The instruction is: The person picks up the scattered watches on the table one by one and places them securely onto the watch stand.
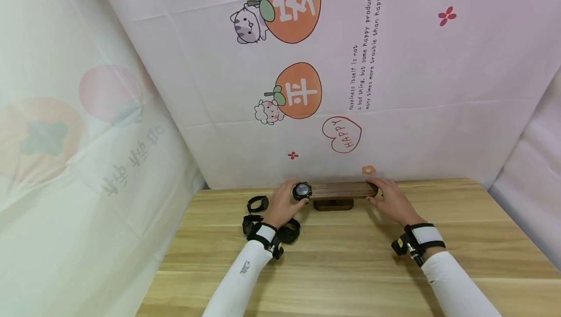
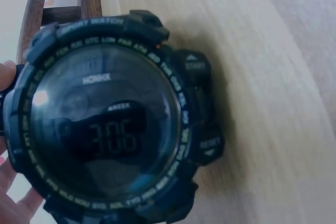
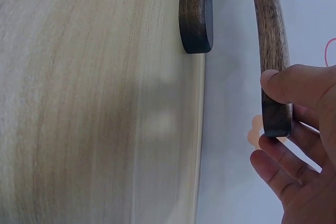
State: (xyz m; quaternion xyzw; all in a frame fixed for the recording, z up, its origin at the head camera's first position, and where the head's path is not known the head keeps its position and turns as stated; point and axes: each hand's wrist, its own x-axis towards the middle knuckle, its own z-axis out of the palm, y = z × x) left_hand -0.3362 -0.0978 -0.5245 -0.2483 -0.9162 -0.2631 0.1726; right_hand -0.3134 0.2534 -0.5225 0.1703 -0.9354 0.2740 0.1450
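Observation:
A dark wooden bar stand [image 1: 342, 190] stands at the back of the table, its bar raised on a small base [image 1: 333, 204]. Around the bar's left end is a black wristwatch [image 1: 302, 190] with a round face, and my left hand [image 1: 282, 203] grips it, thumb in front and fingers behind. My right hand [image 1: 392, 202] pinches the bar's right end; in the right wrist view the thumb [image 3: 294, 82] presses one side with fingers behind. A digital wristwatch [image 2: 105, 124] fills much of the left wrist view, hiding most of the left hand.
Several black watches lie on the wooden table around my left wrist: one strap loop [image 1: 257, 204] at the back, one watch [image 1: 251, 224] to the left, another watch [image 1: 289, 232] to the right. A printed white cloth [image 1: 407, 88] hangs close behind the stand.

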